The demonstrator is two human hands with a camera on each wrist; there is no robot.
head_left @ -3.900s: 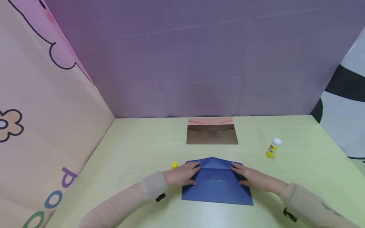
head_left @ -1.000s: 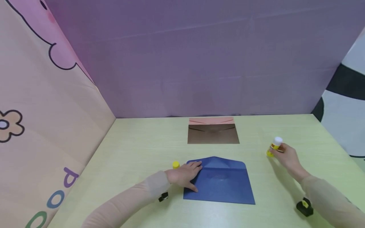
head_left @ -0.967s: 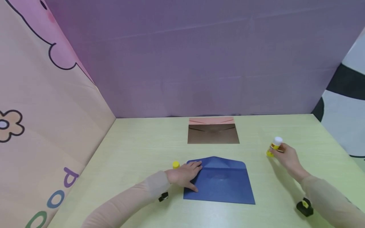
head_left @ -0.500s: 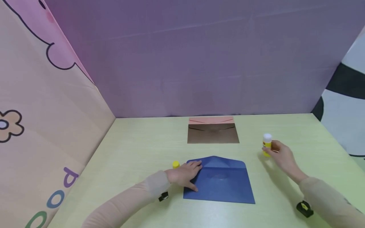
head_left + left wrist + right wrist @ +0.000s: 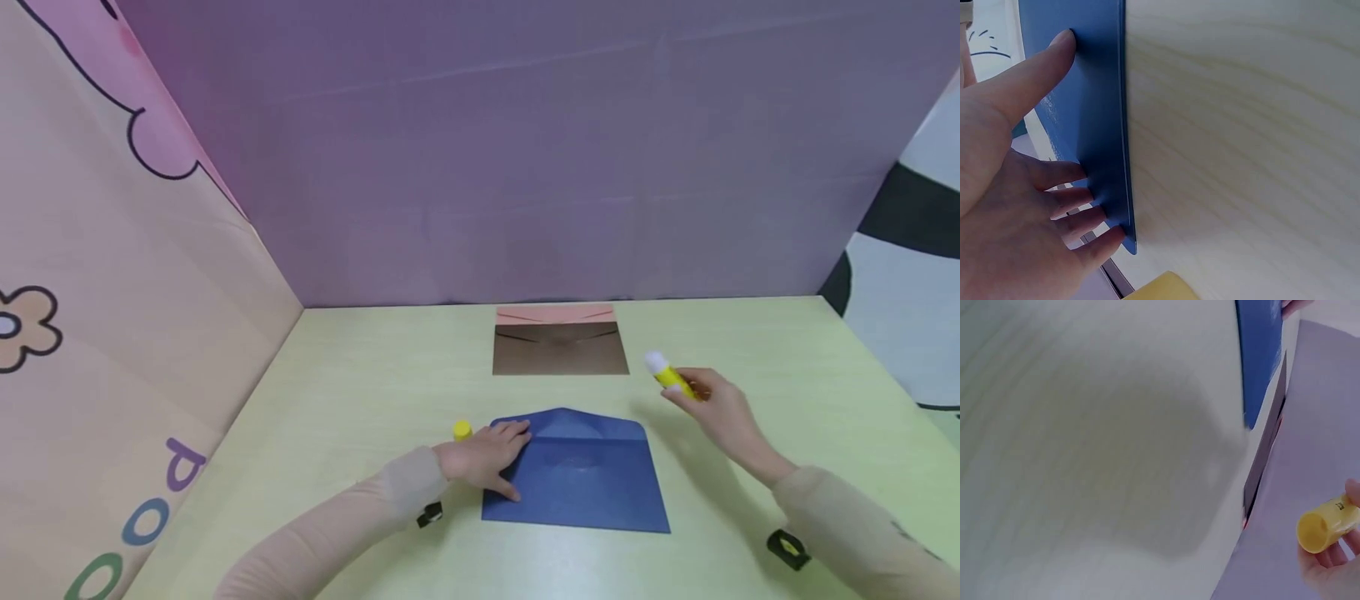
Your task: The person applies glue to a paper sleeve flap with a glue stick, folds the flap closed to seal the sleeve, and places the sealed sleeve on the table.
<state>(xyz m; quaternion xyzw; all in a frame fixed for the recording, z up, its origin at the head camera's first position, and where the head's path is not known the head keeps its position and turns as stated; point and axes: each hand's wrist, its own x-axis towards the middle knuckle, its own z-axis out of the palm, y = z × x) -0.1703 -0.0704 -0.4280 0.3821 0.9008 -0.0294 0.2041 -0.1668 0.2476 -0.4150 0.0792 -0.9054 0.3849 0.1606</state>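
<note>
A blue envelope (image 5: 588, 483) lies with its flap spread away from me in the head view. My left hand (image 5: 486, 458) rests on its left side, fingers extended and thumb apart; the left wrist view shows the fingertips (image 5: 1105, 244) touching the envelope near its edge. Above the table, right of the envelope's top corner, my right hand (image 5: 723, 412) grips a yellow glue stick (image 5: 672, 379) with a white top, tilted up to the left. The right wrist view shows the round yellow base of the glue stick (image 5: 1329, 525) between thumb and fingers.
Beyond the blue envelope lies a brown envelope (image 5: 558, 357), overlapping a pink envelope (image 5: 555, 315) at the back of the pale table (image 5: 360, 367). A yellow round-topped object (image 5: 462, 430) stands behind my left wrist, partly hidden. A purple backdrop (image 5: 480, 167) closes off the far edge.
My right hand left the blue envelope, took hold of the glue stick and lifted it leftward, tilting its white top left. The left hand has stayed on the envelope.
</note>
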